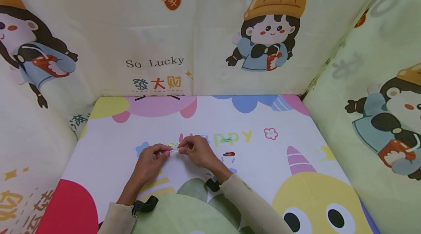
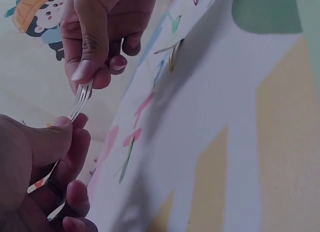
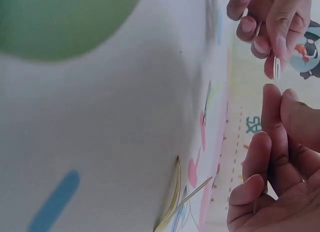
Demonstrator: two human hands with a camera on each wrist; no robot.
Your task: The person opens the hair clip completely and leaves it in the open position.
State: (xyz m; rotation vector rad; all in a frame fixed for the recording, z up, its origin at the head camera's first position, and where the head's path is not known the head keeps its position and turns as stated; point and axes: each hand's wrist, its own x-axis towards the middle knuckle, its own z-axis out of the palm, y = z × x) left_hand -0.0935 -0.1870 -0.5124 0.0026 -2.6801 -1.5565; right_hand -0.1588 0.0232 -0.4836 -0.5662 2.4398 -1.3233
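Both hands pinch a small white snap hair clip (image 2: pixel 81 100) between thumb and fingers, one hand at each end, raised over the table. The left hand (image 1: pixel 152 162) holds one end and the right hand (image 1: pixel 198 152) the other. In the right wrist view the white clip shows edge-on, its ends covered by fingertips. A light green hair clip (image 1: pixel 173 144) lies just beyond the hands. To their right lie a green hair clip (image 1: pixel 226 140) and a red hair clip (image 1: pixel 229 154). A yellowish hair clip (image 2: pixel 173 55), spread apart, lies under the right hand.
The printed tabletop (image 1: pixel 256 186) carries cartoon shapes and lettering. Cream fabric walls (image 1: pixel 210 44) with printed figures rise at the back and both sides. Each wrist bears a black strapped camera, such as the left wrist camera (image 1: pixel 146 204).
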